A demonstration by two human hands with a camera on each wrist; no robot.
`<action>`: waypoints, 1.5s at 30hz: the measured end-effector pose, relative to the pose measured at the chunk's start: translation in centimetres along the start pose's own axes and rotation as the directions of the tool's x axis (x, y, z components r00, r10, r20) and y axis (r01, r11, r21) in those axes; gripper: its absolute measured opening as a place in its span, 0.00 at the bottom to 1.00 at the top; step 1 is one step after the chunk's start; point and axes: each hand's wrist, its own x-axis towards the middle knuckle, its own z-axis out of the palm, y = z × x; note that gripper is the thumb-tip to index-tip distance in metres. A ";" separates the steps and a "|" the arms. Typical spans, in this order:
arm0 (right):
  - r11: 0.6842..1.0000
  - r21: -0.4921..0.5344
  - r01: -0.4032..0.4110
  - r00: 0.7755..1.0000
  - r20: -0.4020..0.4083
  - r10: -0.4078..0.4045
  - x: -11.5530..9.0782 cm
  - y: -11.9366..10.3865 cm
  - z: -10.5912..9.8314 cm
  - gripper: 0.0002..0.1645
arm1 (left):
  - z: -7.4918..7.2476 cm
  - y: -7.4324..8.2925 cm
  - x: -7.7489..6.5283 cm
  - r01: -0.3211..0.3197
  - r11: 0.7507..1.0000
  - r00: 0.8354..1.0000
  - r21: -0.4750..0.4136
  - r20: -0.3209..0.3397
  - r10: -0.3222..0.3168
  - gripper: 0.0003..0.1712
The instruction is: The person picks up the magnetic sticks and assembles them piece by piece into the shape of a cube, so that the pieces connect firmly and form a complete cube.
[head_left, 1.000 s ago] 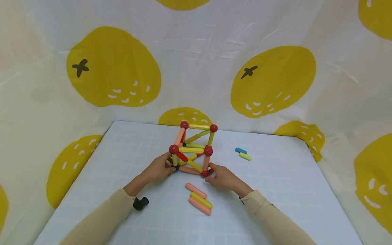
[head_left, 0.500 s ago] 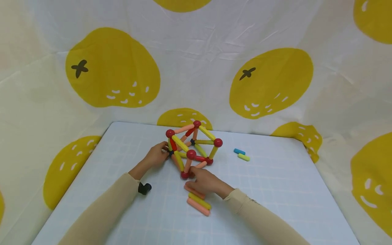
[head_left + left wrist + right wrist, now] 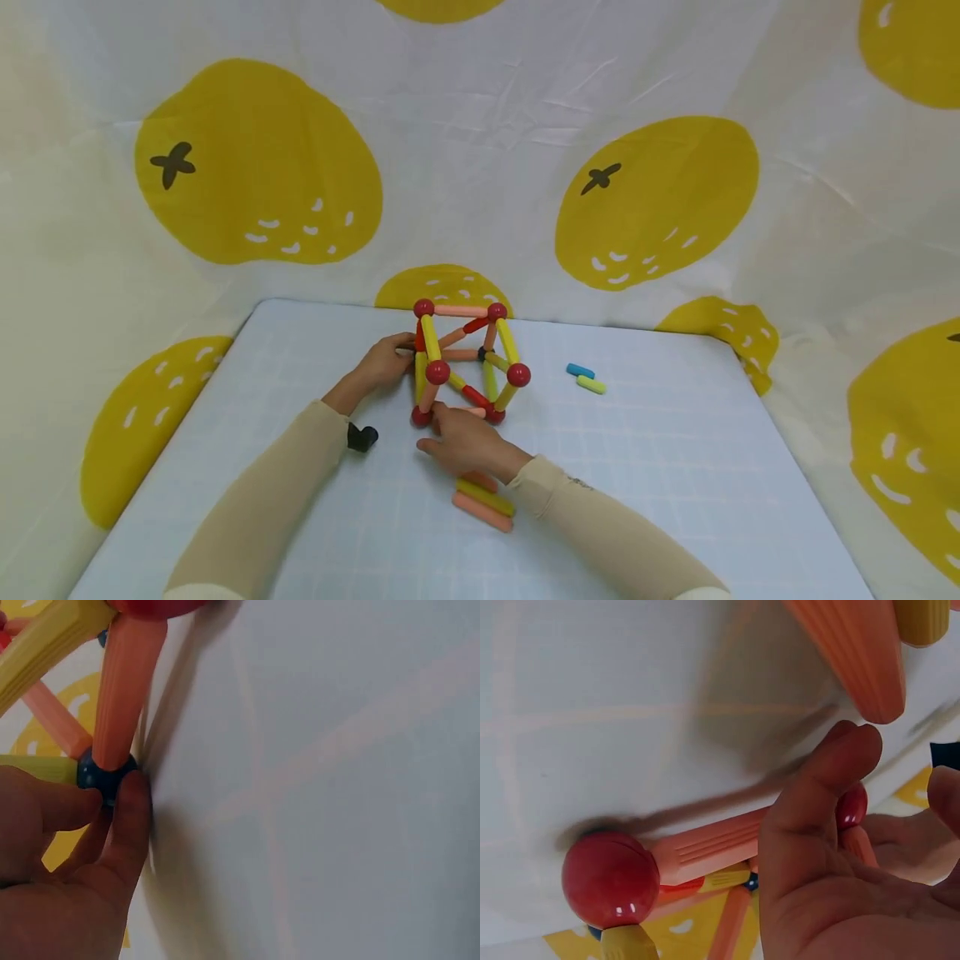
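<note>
A box-shaped frame of coloured magnetic sticks and balls [image 3: 518, 374] stands on the table, with red balls at its upper corners. My left hand [image 3: 386, 362] is at its left side; in the left wrist view, thumb and fingers pinch a dark blue ball [image 3: 99, 782] at a lower corner. My right hand [image 3: 467, 442] is at the lower front left corner, by a red ball [image 3: 422, 416]. In the right wrist view its finger [image 3: 802, 795] lies across a salmon stick [image 3: 712, 846], and the thumb stands apart. The part of the stick behind that finger is hidden.
Just in front of the right hand lie loose sticks: a salmon one [image 3: 482, 512], a yellow one [image 3: 487, 497] and another salmon one partly covered by the hand. A short blue stick [image 3: 580, 370] and a lime one [image 3: 591, 384] lie to the right. Patterned cloth [image 3: 465, 167] hangs behind the table.
The frame has turned clockwise as seen from above. My right hand has swept leftward with its near corner, over the loose sticks; my left hand has gone farther back along the left side.
</note>
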 end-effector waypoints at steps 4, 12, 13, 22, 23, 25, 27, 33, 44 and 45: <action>0.999 -0.023 0.028 0.999 -0.026 -0.029 -0.4 -0.2 0.4 0.30 | -0.8 0.0 -1.9 -0.029 0.998 0.997 -0.052 -0.078 0.025 0.27; 0.995 -0.096 -0.005 0.996 -0.090 -0.004 -3.4 3.9 -2.2 0.26 | -1.6 3.0 -8.4 -0.207 0.976 0.970 -0.067 -0.145 0.196 0.26; 0.995 -0.102 -0.014 0.996 -0.085 0.005 -3.8 4.5 -2.5 0.25 | -1.5 3.3 -9.1 -0.223 0.973 0.969 -0.066 -0.129 0.213 0.26; 0.991 -0.128 0.040 0.999 0.036 -0.036 -5.8 7.7 -0.9 0.21 | -0.3 5.4 -11.0 -0.288 0.957 0.958 -0.043 -0.003 0.288 0.27; 0.988 -0.142 0.053 0.998 0.025 -0.050 -5.9 7.7 -0.5 0.20 | -0.1 5.5 -11.0 -0.292 0.956 0.956 -0.041 0.002 0.292 0.27; 0.979 -0.191 0.078 0.997 0.000 -0.080 -5.9 7.4 0.3 0.19 | 0.3 5.7 -11.1 -0.291 0.955 0.957 -0.053 0.002 0.291 0.27; 0.967 -0.236 0.099 0.994 -0.030 -0.109 -6.0 7.2 0.9 0.17 | 0.7 5.7 -11.2 -0.288 0.956 0.957 -0.057 -0.001 0.288 0.28; 0.947 -0.290 0.136 0.979 -0.110 -0.174 -6.3 6.8 1.7 0.13 | 1.4 6.1 -11.0 -0.317 0.947 0.948 -0.047 0.027 0.318 0.33; 0.967 -0.122 0.223 0.954 -0.177 -0.243 -5.6 7.8 2.2 0.12 | 1.2 5.6 -11.1 -0.275 0.960 0.961 -0.054 0.018 0.276 0.28; 0.968 -0.110 0.224 0.954 -0.179 -0.241 -5.6 7.8 2.2 0.12 | 1.2 5.5 -11.2 -0.268 0.962 0.963 -0.057 0.012 0.269 0.27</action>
